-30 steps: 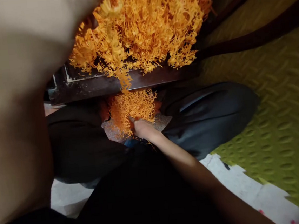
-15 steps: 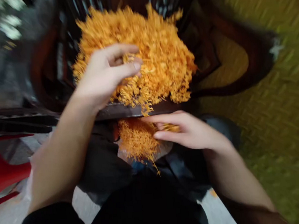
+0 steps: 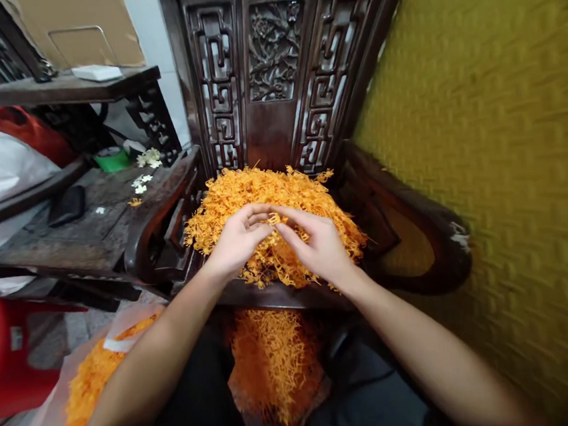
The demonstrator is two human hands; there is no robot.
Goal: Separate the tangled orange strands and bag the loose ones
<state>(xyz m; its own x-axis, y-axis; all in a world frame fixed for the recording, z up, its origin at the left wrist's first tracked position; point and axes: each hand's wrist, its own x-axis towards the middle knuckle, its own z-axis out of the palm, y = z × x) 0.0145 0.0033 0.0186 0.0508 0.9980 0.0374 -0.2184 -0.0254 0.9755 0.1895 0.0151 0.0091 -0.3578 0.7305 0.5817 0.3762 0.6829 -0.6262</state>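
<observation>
A big heap of small orange, branching, curly pieces [image 3: 271, 187] lies on the seat of a dark carved wooden chair. Over its front part my left hand [image 3: 239, 239] and my right hand [image 3: 319, 242] meet at the fingertips. Between them is a small orange piece [image 3: 274, 218], pinched by the fingers of both hands. Its exact kind cannot be made out. Below the seat edge, between my legs, a second mass of thin orange strands [image 3: 272, 355] sits in what looks like a bag or container, its lower end in shadow.
The carved chair back [image 3: 273, 53] rises behind the heap. At left, a wooden seat [image 3: 80, 239] bears a green tape roll [image 3: 112, 159], a black pouch [image 3: 67, 206] and pale flower-like bits [image 3: 148, 159]. A clear bag of orange pieces [image 3: 92, 379] and a red stool [image 3: 7, 360] stand lower left.
The view has tilted up and steadied. My right hand has risen from the lower strands to the heap, where its fingertips now meet those of my left hand.
</observation>
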